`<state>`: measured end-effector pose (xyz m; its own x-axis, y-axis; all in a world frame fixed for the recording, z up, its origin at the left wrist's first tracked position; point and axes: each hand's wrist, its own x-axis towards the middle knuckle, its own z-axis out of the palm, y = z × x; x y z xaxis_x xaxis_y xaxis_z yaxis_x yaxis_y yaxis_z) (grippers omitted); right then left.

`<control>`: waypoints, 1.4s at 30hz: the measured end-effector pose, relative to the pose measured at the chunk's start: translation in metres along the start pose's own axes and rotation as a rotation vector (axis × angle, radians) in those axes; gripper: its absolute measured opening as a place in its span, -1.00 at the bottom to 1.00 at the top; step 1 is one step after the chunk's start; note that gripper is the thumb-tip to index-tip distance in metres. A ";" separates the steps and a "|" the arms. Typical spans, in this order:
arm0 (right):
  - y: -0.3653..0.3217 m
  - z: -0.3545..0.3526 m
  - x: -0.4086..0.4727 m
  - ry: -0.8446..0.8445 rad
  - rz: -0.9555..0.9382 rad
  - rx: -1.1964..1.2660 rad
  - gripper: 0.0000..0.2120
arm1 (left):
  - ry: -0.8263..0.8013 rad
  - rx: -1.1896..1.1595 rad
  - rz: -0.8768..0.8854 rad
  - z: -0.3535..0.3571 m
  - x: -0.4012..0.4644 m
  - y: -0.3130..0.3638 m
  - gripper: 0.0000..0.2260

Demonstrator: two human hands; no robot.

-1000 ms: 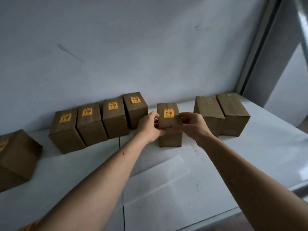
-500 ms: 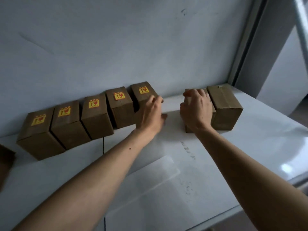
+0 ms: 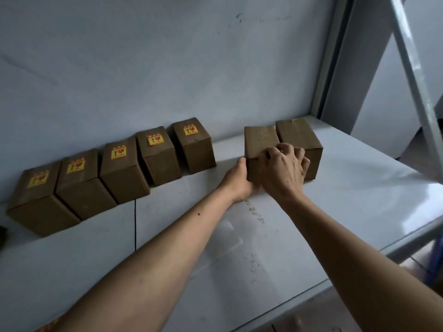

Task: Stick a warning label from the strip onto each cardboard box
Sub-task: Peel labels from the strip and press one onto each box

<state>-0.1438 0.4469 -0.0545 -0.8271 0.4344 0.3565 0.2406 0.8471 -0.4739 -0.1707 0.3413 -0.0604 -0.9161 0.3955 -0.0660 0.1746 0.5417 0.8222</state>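
Head view: five boxes labelled, two still bare

Head view shows a row of five cardboard boxes in the left and centre of the frame, and each one carries a yellow warning label (image 3: 191, 130) on its top. These five are judged as done. At the centre right, two more boxes stand side by side against the wall, with a gap between them and the labelled row. No yellow label is seen on the near box (image 3: 261, 142) or on the far box (image 3: 298, 136), so two labels seem to be left. The label strip cannot be found in the frame.

The near box is held by both hands. The left hand (image 3: 239, 178) is pressed against its left face, low down, with the arm stretched from the lower left. The right hand (image 3: 284, 165) is curled over its front top edge, fingers bent around the corner, and it partly covers the far box too. Both boxes rest on the white shelf (image 3: 359, 200).
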 end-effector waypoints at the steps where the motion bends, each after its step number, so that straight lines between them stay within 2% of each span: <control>1: -0.002 0.001 -0.002 0.005 0.004 0.020 -0.65 | 0.012 -0.001 0.003 0.000 -0.002 0.000 -0.38; 6: -0.002 -0.007 0.004 0.085 0.056 0.152 -0.66 | 0.088 -0.026 -0.028 0.000 -0.002 -0.004 -0.43; 10: 0.024 -0.028 0.033 0.213 0.174 0.118 -0.55 | 0.104 -0.033 -0.089 0.000 0.010 -0.003 -0.33; 13: 0.052 -0.028 0.055 0.057 0.355 0.185 -0.43 | 0.066 0.009 -0.112 0.005 0.021 0.000 -0.22; 16: 0.064 -0.022 0.061 -0.121 0.465 0.333 -0.49 | 0.053 -0.013 -0.128 0.009 0.025 0.003 -0.24; 20: 0.054 -0.020 0.045 -0.065 0.481 0.516 -0.55 | 0.090 -0.019 -0.131 0.006 0.013 0.003 -0.26; 25: 0.016 -0.031 0.007 0.080 0.456 0.624 -0.51 | 0.222 -0.021 -0.082 -0.022 -0.041 0.000 -0.31; 30: -0.049 -0.033 -0.053 0.147 0.381 0.721 -0.56 | 0.449 0.012 -0.106 -0.063 -0.111 -0.018 -0.20; 37: -0.145 0.005 -0.136 -0.035 0.288 0.826 -0.49 | 0.657 0.164 -0.209 -0.138 -0.212 -0.079 -0.18; 42: -0.184 0.037 -0.174 -0.172 0.245 0.826 -0.48 | 0.749 0.201 -0.329 -0.153 -0.252 -0.123 -0.18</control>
<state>-0.0629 0.2039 -0.0595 -0.8815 0.4663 0.0739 0.0319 0.2151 -0.9761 -0.0170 0.0612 -0.0586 -0.9164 -0.3642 0.1661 -0.1474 0.6928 0.7059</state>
